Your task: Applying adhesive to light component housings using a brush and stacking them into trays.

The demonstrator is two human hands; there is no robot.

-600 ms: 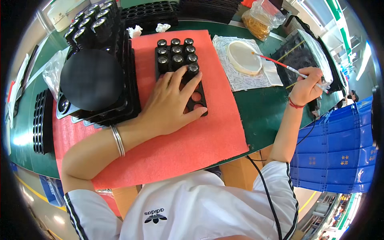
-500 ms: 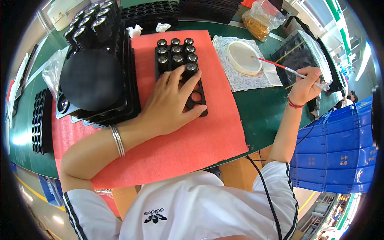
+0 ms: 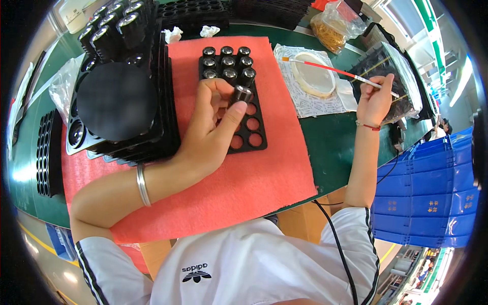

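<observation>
My left hand (image 3: pixel 206 129) pinches a short black cylinder with a shiny rounded top (image 3: pixel 242 94) between thumb and fingers, lifted and tilted over a black tray (image 3: pixel 258 144) with round holes. Several similar cylinders (image 3: pixel 227 62) stand upright in the tray's far rows. Its near holes hold nothing, and the red mat shows through them. Out to the right, my right hand (image 3: pixel 375 99) is closed around a thin paintbrush (image 3: pixel 325 66) with a red and white handle. The bristles point left, above the far-left edge of a round white dish (image 3: pixel 331 89) on a sheet of printed paper (image 3: pixel 305 109).
A red mat (image 3: pixel 244 193) covers part of the green table (image 3: pixel 325 147). Stacked black trays (image 3: pixel 168 112) with more cylinders (image 3: pixel 129 25) stand left, partly behind a dark disc. Another holed tray (image 3: pixel 47 152) lies farther left. Yellow pieces fill a bag (image 3: pixel 328 33); blue crates (image 3: pixel 422 198) stand right.
My left hand has closed on one cylinder and raised it from the tray. My right hand has moved slightly left, carrying the brush tip leftward and away across the dish.
</observation>
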